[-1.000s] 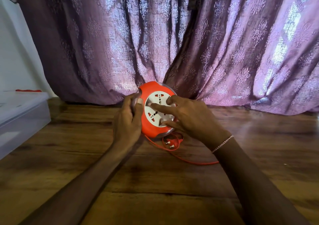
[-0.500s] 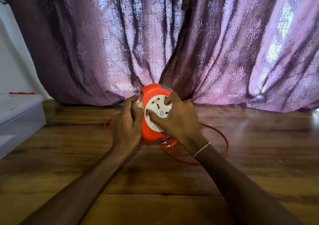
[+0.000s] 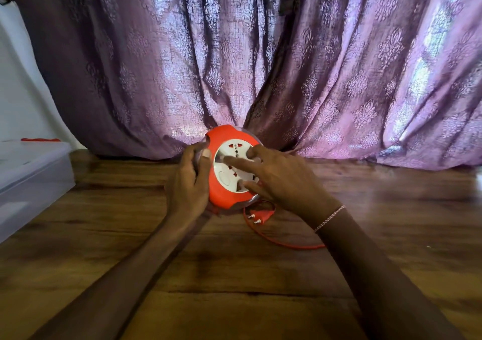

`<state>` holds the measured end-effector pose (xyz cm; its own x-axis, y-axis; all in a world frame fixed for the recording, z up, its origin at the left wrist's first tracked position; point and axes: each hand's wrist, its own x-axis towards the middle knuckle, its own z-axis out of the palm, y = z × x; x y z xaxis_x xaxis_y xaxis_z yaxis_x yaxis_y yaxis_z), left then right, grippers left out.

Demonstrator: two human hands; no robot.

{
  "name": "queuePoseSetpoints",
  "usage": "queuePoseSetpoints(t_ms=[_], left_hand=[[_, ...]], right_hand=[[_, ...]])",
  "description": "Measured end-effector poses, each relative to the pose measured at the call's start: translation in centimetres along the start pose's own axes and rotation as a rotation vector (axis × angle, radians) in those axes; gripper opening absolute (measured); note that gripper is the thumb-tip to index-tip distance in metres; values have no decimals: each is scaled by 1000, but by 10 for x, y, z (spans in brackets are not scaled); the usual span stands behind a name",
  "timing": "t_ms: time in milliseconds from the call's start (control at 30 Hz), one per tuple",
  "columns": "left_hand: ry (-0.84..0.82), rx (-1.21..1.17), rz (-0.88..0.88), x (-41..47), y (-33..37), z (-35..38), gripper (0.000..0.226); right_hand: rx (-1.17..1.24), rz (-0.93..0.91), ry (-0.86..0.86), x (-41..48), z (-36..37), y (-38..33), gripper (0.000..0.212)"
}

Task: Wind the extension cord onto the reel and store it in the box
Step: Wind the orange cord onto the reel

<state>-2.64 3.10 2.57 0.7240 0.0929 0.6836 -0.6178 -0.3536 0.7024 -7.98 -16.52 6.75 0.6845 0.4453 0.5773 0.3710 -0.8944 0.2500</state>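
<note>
An orange cord reel [image 3: 221,196] with a white socket face stands on edge on the wooden floor in front of a curtain. My left hand [image 3: 189,183] grips its left rim, thumb on the orange front. My right hand [image 3: 281,180] lies on the white socket face with its fingers spread and pressed on it. A short length of red cord [image 3: 284,243] curves on the floor under my right wrist, and its red plug [image 3: 260,215] with metal pins lies just below the reel.
A translucent plastic box [image 3: 31,180] with its lid on sits at the left edge, a red strip on top at its back. A purple patterned curtain [image 3: 287,65] hangs right behind the reel. Bare wooden floor lies in front and to the right.
The white face has turned under my right hand, and my fingers have shifted on it. The wide loops of cord on both sides are gone; only a short length by the plug lies out.
</note>
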Motion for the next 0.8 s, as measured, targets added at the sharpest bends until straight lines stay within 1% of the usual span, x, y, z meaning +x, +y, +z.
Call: queuePoseSetpoints(t_ms=[67, 133, 233, 300, 367, 433, 500, 600, 700, 800], left_hand=[[-25, 39, 11, -1, 0, 2, 39], [-52, 77, 31, -2, -2, 3, 40], [-75, 109, 80, -2, -3, 3, 46], [-78, 116, 90, -2, 0, 5, 49], [-82, 117, 106, -3, 3, 5, 52], [-92, 108, 119, -4, 3, 3, 55], [-101, 98, 123, -3, 0, 2, 55], [-113, 116, 136, -3, -2, 2, 59], [-117, 107, 125, -2, -3, 2, 59], [-106, 96, 113, -3, -2, 1, 51]], right_hand=[[-57, -23, 10, 0, 0, 0, 63], [-99, -38, 59, -1, -2, 1, 62], [-122, 15, 147, -2, -4, 0, 65], [-62, 161, 182, 0, -1, -8, 70], [84, 368, 158, 3, 2, -21, 75], [244, 538, 147, 5, 6, -31, 71], [362, 640, 155, 6, 7, -36, 66], [473, 731, 179, 7, 10, -38, 61], [446, 732, 200, 8, 10, -39, 60], [294, 628, 193, 7, 8, -34, 62]])
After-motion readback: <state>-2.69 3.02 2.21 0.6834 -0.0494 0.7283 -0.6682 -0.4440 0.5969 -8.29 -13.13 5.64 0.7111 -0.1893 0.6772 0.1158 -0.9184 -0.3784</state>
